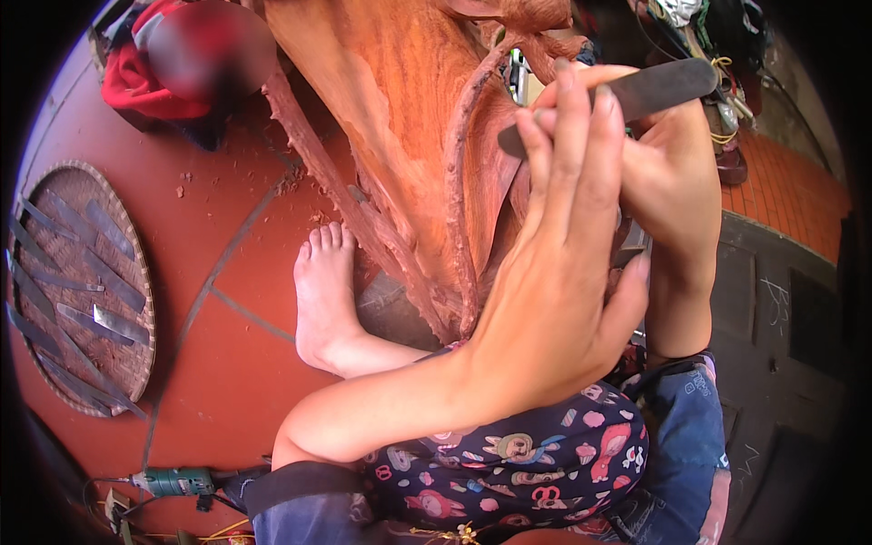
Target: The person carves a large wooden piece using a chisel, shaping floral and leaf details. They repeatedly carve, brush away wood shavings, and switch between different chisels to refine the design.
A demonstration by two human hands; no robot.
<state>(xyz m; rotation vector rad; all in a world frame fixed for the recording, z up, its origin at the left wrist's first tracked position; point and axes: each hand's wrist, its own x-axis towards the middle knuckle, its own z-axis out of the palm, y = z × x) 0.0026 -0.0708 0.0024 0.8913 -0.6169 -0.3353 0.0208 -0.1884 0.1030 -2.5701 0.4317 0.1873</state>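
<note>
My right hand (677,168) is closed around a flat, dark bar (668,89) with rounded ends, held slantwise. My left hand (549,263) is in front of it, back toward me, fingers stretched up across the bar and touching it. Its thumb stands apart, its tip by a small dark metal piece (629,252); whether the hand holds that piece cannot be seen. The left fingers hide the bar's middle and part of my right hand. Just beyond my hands rises a large reddish-brown wood carving (391,100) with smooth faces and knobbly, branch-like ridges.
A round woven tray (145,272) with several flat metal blades (118,322) lies on the red tiled floor (227,350) at left. A bare foot (324,295) is beside the carving. A green power tool (177,481) lies lower left. A person in red (141,82) sits at upper left.
</note>
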